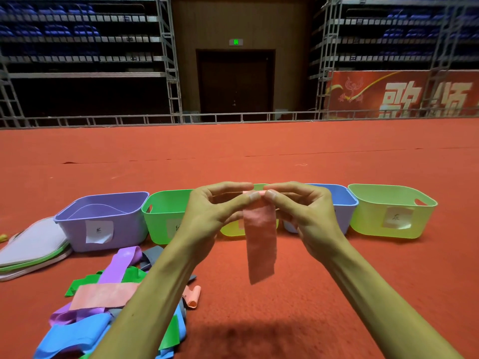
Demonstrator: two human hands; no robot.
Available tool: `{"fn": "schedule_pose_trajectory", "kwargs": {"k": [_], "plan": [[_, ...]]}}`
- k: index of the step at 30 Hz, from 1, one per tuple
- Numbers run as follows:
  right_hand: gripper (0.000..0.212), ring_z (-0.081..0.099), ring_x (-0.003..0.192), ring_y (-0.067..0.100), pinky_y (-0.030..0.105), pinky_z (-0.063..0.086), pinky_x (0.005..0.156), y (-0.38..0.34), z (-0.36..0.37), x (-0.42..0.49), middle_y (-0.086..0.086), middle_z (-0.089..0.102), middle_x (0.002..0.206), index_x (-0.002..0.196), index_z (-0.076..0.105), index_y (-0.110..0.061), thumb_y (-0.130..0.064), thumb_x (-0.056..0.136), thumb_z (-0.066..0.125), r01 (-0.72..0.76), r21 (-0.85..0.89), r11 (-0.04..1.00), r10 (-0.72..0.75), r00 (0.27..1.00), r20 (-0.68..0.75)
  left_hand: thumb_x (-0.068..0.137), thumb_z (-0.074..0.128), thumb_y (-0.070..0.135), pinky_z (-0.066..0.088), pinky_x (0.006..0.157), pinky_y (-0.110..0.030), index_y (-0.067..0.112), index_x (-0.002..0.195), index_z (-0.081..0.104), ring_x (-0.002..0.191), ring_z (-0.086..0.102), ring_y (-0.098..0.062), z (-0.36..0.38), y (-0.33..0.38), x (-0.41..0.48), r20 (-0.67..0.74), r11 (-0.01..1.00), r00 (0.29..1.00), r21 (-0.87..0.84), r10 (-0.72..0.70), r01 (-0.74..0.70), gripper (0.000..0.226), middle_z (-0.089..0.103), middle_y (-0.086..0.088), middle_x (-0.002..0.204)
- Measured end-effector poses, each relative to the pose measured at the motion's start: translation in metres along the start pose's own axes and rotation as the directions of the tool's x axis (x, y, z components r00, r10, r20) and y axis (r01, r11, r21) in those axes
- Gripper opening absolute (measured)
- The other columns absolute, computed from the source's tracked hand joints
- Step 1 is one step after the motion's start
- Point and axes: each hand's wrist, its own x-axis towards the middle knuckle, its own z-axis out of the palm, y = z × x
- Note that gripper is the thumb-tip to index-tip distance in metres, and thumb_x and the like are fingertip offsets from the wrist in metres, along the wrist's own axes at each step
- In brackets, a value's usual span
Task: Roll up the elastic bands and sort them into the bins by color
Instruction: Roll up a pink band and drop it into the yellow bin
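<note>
A pink elastic band [260,239] hangs straight down in front of me. My left hand [212,211] and my right hand [303,211] both pinch its top edge between thumb and fingers, fingertips nearly touching. Behind the hands runs a row of bins: a purple bin [103,218], a green bin [163,216], a yellow bin [230,230] mostly hidden by my hands, a blue bin [342,200] and a light green bin [391,211]. A pile of loose bands [103,301], pink, purple, green, blue and grey, lies at the lower left.
Stacked bin lids [31,250] lie on the red carpet left of the purple bin. A small rolled pink band [193,296] rests by the pile. Open carpet stretches beyond the bins to a metal rail and bleachers.
</note>
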Motion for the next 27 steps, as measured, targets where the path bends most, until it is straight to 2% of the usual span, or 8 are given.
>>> {"fn": "schedule_pose_trajectory", "kwargs": {"k": [3,7,11,13,16,19,23,27], "plan": [[0.026,0.075,0.092,0.034,0.039,0.061,0.080,0.0017,-0.0015,0.0001,0.023,0.077,0.099,0.102,0.076,0.001,-0.012,0.080,0.077,0.010,-0.014,1.000,-0.009,1.000,0.009,0.071,0.079,0.026,0.056,0.069,-0.022,0.003,0.096,0.078,0.077,0.072,-0.013,0.0005,-0.0004,0.0005,0.011,1.000,1.000,0.013,-0.022,0.022,0.034,0.078,-0.011,0.091],[0.026,0.074,0.091,0.031,0.036,0.061,0.081,0.0018,0.0002,-0.0006,0.023,0.077,0.098,0.103,0.076,0.000,-0.010,0.079,0.078,0.023,-0.020,1.000,-0.023,1.000,0.018,0.072,0.080,0.021,0.058,0.075,-0.024,-0.003,0.099,0.077,0.088,0.072,-0.019,-0.0031,-0.0022,0.0023,0.007,0.999,1.000,0.033,-0.004,0.004,0.036,0.077,-0.020,0.099],[0.028,0.073,0.096,0.034,0.042,0.061,0.082,0.0016,0.0005,-0.0003,0.023,0.076,0.103,0.104,0.076,-0.002,-0.013,0.079,0.082,-0.022,0.003,1.000,0.022,0.999,0.037,0.072,0.080,0.018,0.057,0.076,-0.024,-0.002,0.100,0.077,0.093,0.072,-0.021,-0.0039,-0.0021,0.0020,0.016,0.999,1.000,0.036,0.021,-0.022,0.035,0.077,-0.020,0.101],[0.031,0.072,0.095,0.034,0.041,0.060,0.075,0.0004,0.0018,0.0002,0.020,0.076,0.104,0.101,0.078,-0.006,-0.024,0.076,0.087,-0.073,0.005,0.997,0.072,0.997,0.032,0.069,0.082,0.019,0.059,0.079,-0.027,0.004,0.097,0.079,0.094,0.073,-0.021,-0.0041,-0.0021,0.0022,0.018,0.999,0.999,0.028,0.034,-0.034,0.032,0.078,-0.018,0.101],[0.027,0.069,0.081,0.027,0.032,0.058,0.062,-0.0010,0.0038,0.0000,0.013,0.076,0.090,0.092,0.078,-0.009,-0.031,0.077,0.081,-0.124,0.003,0.992,0.124,0.992,0.011,0.064,0.084,0.021,0.056,0.085,-0.032,0.012,0.092,0.081,0.096,0.073,-0.023,-0.0036,-0.0017,0.0007,0.016,0.999,0.999,0.033,0.038,-0.038,0.029,0.078,-0.017,0.099],[0.018,0.069,0.077,0.021,0.028,0.057,0.060,-0.0001,0.0046,-0.0006,0.008,0.076,0.083,0.088,0.079,-0.011,-0.026,0.078,0.078,-0.111,-0.024,0.994,0.111,0.994,0.004,0.064,0.085,0.021,0.055,0.082,-0.033,0.013,0.094,0.080,0.093,0.072,-0.023,-0.0039,-0.0031,0.0000,0.009,0.998,0.999,0.051,0.037,-0.038,0.032,0.078,-0.017,0.097],[0.024,0.072,0.084,0.025,0.031,0.059,0.066,0.0012,0.0045,-0.0004,0.017,0.078,0.092,0.095,0.078,-0.004,-0.022,0.079,0.078,-0.090,-0.023,0.996,0.090,0.996,-0.019,0.064,0.084,0.020,0.058,0.077,-0.026,0.008,0.105,0.077,0.095,0.072,-0.019,-0.0032,-0.0023,-0.0008,-0.003,0.999,1.000,0.042,0.021,-0.021,0.043,0.078,-0.017,0.102],[0.023,0.073,0.085,0.026,0.030,0.057,0.067,0.0018,0.0053,-0.0019,0.022,0.077,0.098,0.098,0.077,-0.002,-0.018,0.081,0.078,-0.049,-0.018,0.999,0.048,0.999,-0.019,0.068,0.082,0.025,0.056,0.071,-0.022,0.002,0.101,0.077,0.093,0.074,-0.017,-0.0019,-0.0003,-0.0017,0.012,1.000,1.000,0.027,-0.002,0.001,0.041,0.078,-0.014,0.101]]}}
